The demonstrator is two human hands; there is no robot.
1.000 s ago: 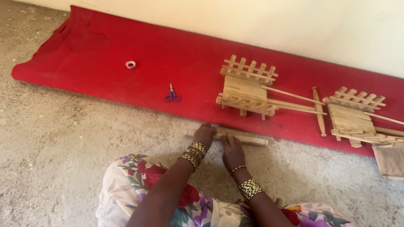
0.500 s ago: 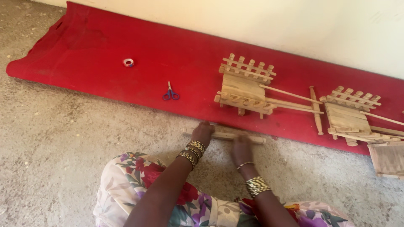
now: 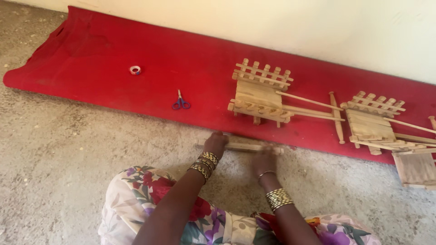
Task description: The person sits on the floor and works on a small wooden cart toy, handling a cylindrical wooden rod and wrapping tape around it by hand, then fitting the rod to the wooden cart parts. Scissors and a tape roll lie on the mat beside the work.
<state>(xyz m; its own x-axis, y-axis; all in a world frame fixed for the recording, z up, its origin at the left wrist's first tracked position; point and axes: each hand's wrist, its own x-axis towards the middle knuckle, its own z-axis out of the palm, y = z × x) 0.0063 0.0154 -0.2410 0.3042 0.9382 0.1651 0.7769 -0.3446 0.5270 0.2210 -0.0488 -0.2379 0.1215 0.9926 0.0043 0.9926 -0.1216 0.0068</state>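
Pressing down, left hand [image 3: 215, 143] and right hand [image 3: 265, 159], fingers flat atop wooden sticks [image 3: 240, 146], floor [image 3: 68, 149].

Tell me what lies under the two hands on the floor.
Under the left hand and right hand lie thin pale wooden sticks on the grey concrete floor. The stick parts beneath the palms are covered, so their count is unclear.
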